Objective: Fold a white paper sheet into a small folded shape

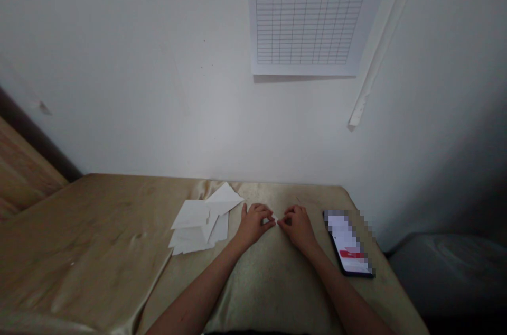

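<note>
Between my two hands, just above or on the cloth, is a small folded piece of white paper [275,220], mostly covered by my fingers. My left hand [255,223] pinches its left side between thumb and fingers. From the right, my right hand [295,224] grips the other side in a similar pinch. Just left of my left hand lies a loose pile of white paper sheets [190,214], overlapping at different angles, some with creases. The exact shape of the small paper cannot be made out.
A smartphone [348,245] with a lit screen lies right of my right arm. The tan satin cloth [103,250] covers the table, which meets a white wall. A printed table sheet [304,23] hangs on the wall. A dark grey rounded object [447,271] stands beyond the right edge.
</note>
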`<action>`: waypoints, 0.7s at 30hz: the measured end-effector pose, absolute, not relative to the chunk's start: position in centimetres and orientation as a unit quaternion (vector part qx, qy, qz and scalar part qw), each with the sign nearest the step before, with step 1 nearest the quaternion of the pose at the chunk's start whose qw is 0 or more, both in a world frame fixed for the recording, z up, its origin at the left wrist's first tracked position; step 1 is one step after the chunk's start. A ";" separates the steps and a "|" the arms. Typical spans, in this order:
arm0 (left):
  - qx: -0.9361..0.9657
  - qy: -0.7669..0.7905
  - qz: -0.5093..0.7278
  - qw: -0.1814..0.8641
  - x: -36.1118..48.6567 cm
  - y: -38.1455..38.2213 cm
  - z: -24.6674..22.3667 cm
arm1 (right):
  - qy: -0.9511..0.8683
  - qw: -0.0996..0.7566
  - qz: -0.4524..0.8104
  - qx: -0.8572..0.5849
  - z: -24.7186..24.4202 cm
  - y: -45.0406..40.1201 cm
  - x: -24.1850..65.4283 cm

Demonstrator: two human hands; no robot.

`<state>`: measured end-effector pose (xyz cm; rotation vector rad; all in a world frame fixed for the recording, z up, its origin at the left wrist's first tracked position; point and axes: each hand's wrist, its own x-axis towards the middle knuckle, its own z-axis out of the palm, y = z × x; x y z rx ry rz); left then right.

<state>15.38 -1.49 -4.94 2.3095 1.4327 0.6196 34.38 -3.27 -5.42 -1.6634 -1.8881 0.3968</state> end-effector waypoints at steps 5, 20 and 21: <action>0.813 0.510 0.215 0.178 15.5 -1.6 -4.7 | -0.717 0.266 0.132 -0.631 -4.9 -3.5 34.2; 0.799 0.533 0.204 0.187 15.9 -1.5 -4.5 | -0.721 0.230 0.109 -0.645 -4.8 -3.7 33.8; 0.799 0.534 0.203 0.190 15.9 -1.5 -4.5 | -0.722 0.232 0.108 -0.643 -4.9 -3.7 33.9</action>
